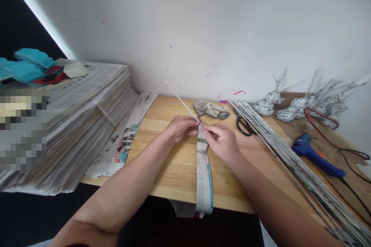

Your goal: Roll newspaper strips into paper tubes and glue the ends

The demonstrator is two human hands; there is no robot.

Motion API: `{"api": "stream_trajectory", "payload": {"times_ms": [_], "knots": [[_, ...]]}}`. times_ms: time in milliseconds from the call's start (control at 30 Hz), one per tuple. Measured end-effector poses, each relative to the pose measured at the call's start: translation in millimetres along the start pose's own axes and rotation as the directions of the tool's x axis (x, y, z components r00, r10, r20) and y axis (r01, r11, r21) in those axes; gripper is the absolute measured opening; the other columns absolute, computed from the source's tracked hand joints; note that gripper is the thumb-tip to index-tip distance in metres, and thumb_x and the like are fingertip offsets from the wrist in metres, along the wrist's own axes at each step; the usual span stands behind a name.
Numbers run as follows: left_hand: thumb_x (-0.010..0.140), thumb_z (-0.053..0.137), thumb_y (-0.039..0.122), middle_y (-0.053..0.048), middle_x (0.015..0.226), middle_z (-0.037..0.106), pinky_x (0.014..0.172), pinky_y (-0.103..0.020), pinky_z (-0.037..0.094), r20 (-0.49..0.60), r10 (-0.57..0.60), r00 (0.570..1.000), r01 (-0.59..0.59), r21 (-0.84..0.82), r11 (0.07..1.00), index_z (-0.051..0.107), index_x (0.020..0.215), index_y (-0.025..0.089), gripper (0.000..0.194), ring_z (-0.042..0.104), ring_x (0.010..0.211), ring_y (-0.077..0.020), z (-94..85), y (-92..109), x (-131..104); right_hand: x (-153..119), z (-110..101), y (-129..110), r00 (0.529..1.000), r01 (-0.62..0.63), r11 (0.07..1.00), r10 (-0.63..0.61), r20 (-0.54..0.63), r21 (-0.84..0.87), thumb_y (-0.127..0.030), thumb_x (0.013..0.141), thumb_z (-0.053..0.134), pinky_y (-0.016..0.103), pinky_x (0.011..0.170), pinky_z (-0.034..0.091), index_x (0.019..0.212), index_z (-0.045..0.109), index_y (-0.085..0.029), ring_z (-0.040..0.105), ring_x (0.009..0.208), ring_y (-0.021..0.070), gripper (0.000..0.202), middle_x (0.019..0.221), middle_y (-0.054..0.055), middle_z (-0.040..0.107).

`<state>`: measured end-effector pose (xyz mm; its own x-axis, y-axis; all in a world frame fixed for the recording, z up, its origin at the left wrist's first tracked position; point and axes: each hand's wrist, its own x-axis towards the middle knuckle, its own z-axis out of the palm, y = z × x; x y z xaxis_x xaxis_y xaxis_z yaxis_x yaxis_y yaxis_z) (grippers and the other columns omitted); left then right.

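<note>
A newspaper strip hangs from between my two hands down over the table's front edge. Its upper end is rolled into a thin paper tube that points up and to the left. My left hand pinches the tube where it meets the flat strip. Just to the right, my right hand has its fingers closed on the strip's upper edge. The fingertips of both hands are nearly touching.
A tall newspaper stack fills the left. Behind my hands lies a crumpled cloth. Black-handled scissors, a bundle of paper tubes, a blue glue gun and woven paper figures are at the right.
</note>
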<state>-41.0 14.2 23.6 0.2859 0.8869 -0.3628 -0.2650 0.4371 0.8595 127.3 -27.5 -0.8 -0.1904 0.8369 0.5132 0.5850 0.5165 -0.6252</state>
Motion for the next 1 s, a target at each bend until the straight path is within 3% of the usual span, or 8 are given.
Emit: {"api": "stream_trajectory", "payload": {"times_ms": [200, 300, 433, 600, 700, 800, 900, 1000], "knots": [[0.067, 0.068, 0.002, -0.006, 0.065, 0.067, 0.046, -0.016, 0.050, -0.073, 0.005, 0.997, -0.007, -0.026, 1.000, 0.071, 0.074, 0.007, 0.010, 0.060, 0.050, -0.0087, 4.9, -4.8, 1.0, 0.7, 0.6, -0.3, 1.000, 0.022, 0.998, -0.021, 0.014, -0.063, -0.019, 0.085, 0.051, 0.030, 0.069, 0.050, 0.105, 0.070, -0.022, 0.062, 0.074, 0.0170, 0.028, 0.086, 0.006, 0.068], [0.067, 0.070, 0.005, -0.006, 0.065, 0.066, 0.047, -0.016, 0.050, -0.055, 0.026, 0.998, -0.027, -0.031, 0.999, 0.072, 0.074, 0.007, 0.008, 0.060, 0.052, -0.0085, 5.0, -7.2, 0.4, 1.7, 0.2, -1.0, 0.998, 0.057, 0.990, -0.054, 0.027, -0.131, -0.018, 0.085, 0.050, 0.030, 0.071, 0.050, 0.103, 0.071, -0.020, 0.062, 0.076, 0.0184, 0.028, 0.084, 0.007, 0.067], [0.061, 0.079, 0.013, -0.005, 0.069, 0.066, 0.052, -0.015, 0.050, 0.023, 0.064, 0.998, -0.063, -0.024, 0.998, 0.072, 0.076, 0.007, 0.018, 0.060, 0.057, -0.0074, 2.2, -11.1, 1.7, 1.9, -0.3, -3.2, 0.995, 0.093, 0.970, -0.084, 0.051, -0.223, -0.016, 0.086, 0.048, 0.032, 0.073, 0.049, 0.100, 0.071, -0.017, 0.061, 0.078, 0.0198, 0.027, 0.084, 0.009, 0.066], [0.055, 0.084, 0.020, -0.001, 0.059, 0.060, 0.041, -0.012, 0.039, -0.040, 0.083, 0.996, -0.084, -0.017, 0.996, 0.069, 0.069, 0.007, 0.024, 0.052, 0.048, -0.0037, 0.9, -14.5, 6.0, 0.6, 1.9, -3.6, 0.993, 0.114, 0.976, -0.106, 0.052, -0.187, -0.016, 0.086, 0.048, 0.031, 0.075, 0.050, 0.098, 0.070, -0.019, 0.061, 0.080, 0.0191, 0.025, 0.085, 0.008, 0.065], [0.056, 0.083, 0.021, -0.001, 0.057, 0.059, 0.038, -0.012, 0.035, -0.038, 0.079, 0.996, -0.080, -0.028, 0.996, 0.066, 0.064, 0.007, 0.023, 0.050, 0.045, -0.0036, 0.8, -13.7, 7.2, 0.1, 3.5, -3.9, 1.000, 0.027, 0.995, -0.028, -0.004, -0.100, -0.018, 0.084, 0.052, 0.031, 0.072, 0.051, 0.100, 0.069, -0.020, 0.063, 0.076, 0.0180, 0.023, 0.086, 0.007, 0.068], [0.056, 0.082, 0.017, -0.002, 0.059, 0.061, 0.039, -0.013, 0.036, -0.036, 0.076, 0.996, -0.077, -0.040, 0.996, 0.068, 0.068, 0.007, 0.021, 0.052, 0.047, -0.0042, 0.5, -12.0, 7.5, 0.1, 4.8, -5.0, 0.990, -0.137, 0.990, 0.138, -0.033, 0.036, -0.022, 0.081, 0.058, 0.029, 0.067, 0.052, 0.101, 0.067, -0.019, 0.064, 0.071, 0.0168, 0.022, 0.086, 0.006, 0.069], [0.057, 0.081, 0.015, -0.002, 0.060, 0.062, 0.040, -0.013, 0.036, -0.039, 0.090, 0.995, -0.091, -0.040, 0.995, 0.070, 0.072, 0.007, 0.020, 0.053, 0.048, -0.0048, 0.6, -10.8, 7.2, 0.7, 6.3, -4.7, 0.958, -0.284, 0.941, 0.287, 0.011, 0.186, -0.028, 0.078, 0.062, 0.029, 0.064, 0.053, 0.093, 0.065, -0.018, 0.064, 0.067, 0.0165, 0.018, 0.081, 0.006, 0.070], [0.057, 0.081, 0.015, -0.002, 0.059, 0.061, 0.039, -0.013, 0.035, -0.045, 0.103, 0.994, -0.105, -0.029, 0.994, 0.070, 0.072, 0.008, 0.020, 0.052, 0.048, -0.0049, 1.0, -10.6, 7.0, 1.4, 8.2, -2.2, 0.932, -0.358, 0.888, 0.356, 0.062, 0.287, -0.035, 0.076, 0.065, 0.029, 0.062, 0.052, 0.083, 0.063, -0.019, 0.064, 0.067, 0.0164, 0.017, 0.079, 0.005, 0.070]]}}
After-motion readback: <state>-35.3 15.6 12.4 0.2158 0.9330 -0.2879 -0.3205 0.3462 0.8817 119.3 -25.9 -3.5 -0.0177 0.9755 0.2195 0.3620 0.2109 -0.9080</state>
